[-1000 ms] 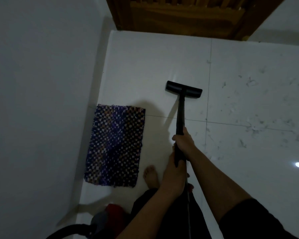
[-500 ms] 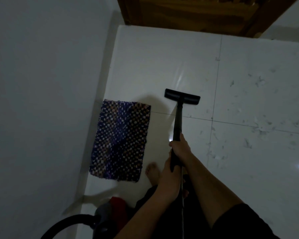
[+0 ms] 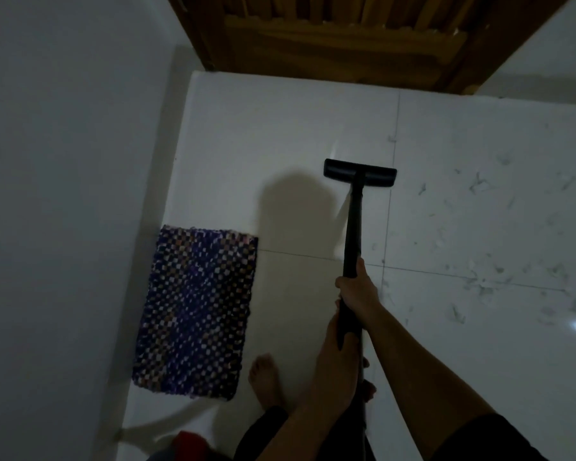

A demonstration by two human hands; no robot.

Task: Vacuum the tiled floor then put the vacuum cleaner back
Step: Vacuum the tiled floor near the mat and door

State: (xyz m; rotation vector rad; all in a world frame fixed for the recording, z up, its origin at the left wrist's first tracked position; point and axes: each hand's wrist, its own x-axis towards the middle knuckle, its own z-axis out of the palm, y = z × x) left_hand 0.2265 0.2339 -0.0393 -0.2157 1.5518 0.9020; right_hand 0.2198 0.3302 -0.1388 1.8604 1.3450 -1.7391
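The black vacuum wand [image 3: 353, 227] runs from my hands down to a flat black floor nozzle [image 3: 359, 173] resting on the white tiled floor [image 3: 280, 128]. My right hand [image 3: 358, 289] grips the wand higher up. Lower on the wand, my left hand [image 3: 338, 354] is wrapped around it, near my body. Small dark bits of debris [image 3: 486, 284] are scattered over the tiles to the right of the nozzle. A red and grey part of the vacuum body [image 3: 188, 445] shows at the bottom edge.
A blue checkered mat [image 3: 197, 311] lies by the grey wall [image 3: 64, 194] on the left. My bare foot [image 3: 265, 380] stands beside the mat. A wooden door [image 3: 346, 38] closes the far end of the floor.
The nozzle has slid forward, away from me and a little to the right, toward the tile seam. Both hands kept their grip on the wand.
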